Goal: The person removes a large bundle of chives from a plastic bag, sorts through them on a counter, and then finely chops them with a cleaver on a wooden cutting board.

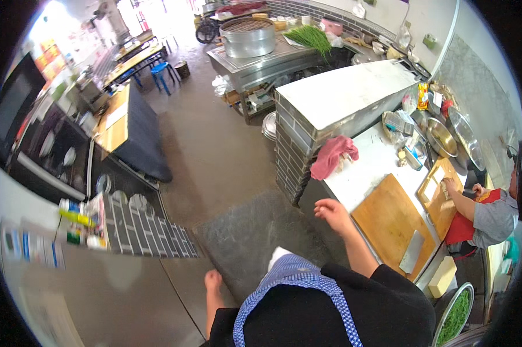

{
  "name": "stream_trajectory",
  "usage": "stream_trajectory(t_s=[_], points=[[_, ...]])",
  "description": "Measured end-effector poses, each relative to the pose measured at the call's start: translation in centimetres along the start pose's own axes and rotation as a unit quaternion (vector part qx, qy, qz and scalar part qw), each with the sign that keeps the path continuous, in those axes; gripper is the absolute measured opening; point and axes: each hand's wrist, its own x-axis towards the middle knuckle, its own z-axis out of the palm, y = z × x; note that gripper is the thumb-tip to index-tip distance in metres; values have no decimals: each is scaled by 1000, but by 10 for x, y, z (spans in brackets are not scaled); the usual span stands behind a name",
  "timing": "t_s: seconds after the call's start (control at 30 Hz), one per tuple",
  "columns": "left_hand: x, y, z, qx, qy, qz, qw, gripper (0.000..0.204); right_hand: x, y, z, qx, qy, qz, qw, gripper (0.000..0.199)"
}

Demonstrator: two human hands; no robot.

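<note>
My right hand (329,210) hangs in the air off the left edge of the white worktop, fingers loosely bent and apart, holding nothing. Low at my left side, my left hand (213,279) is curled closed above the floor, with nothing seen in it. Nearest to the right hand are a wooden cutting board (382,214) and a crumpled pink cloth (334,157) at the worktop's corner. A cleaver (412,252) lies flat on the board's near end. A blue-and-white checked apron (293,272) hangs on me over black clothing.
To the right, a person (485,217) in a red apron works at a second cutting board (442,211). Metal bowls (440,137) crowd the worktop's far end. Ahead, a tiled counter (293,147) and a dark cloth-covered table (136,136) flank the floor passage. Farther back stands a large steamer (248,41).
</note>
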Motion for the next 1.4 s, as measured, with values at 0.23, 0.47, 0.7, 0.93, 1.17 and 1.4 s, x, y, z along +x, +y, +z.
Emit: stream_trajectory(t_s=[0.23, 0.47, 0.7, 0.93, 1.17, 1.4], points=[[192, 195, 87, 200, -75, 59, 975, 26, 177, -81, 31, 44, 239, -91, 966, 20], [287, 275, 44, 447, -186, -69, 872, 14, 414, -199, 88, -8, 253, -203, 946, 19], [452, 341, 47, 604, -158, -115, 773, 18, 590, -179, 128, -22, 268, -96, 958, 19], [765, 518, 234, 556, -153, 81, 813, 24, 717, -179, 122, -8, 352, 13, 936, 17], [818, 665, 580, 190, -297, 48, 935, 19, 836, -136, 68, -41, 384, 68, 920, 19], [844, 717, 703, 288, -403, 37, 868, 26, 998, -162, 67, -11, 327, 75, 942, 19]])
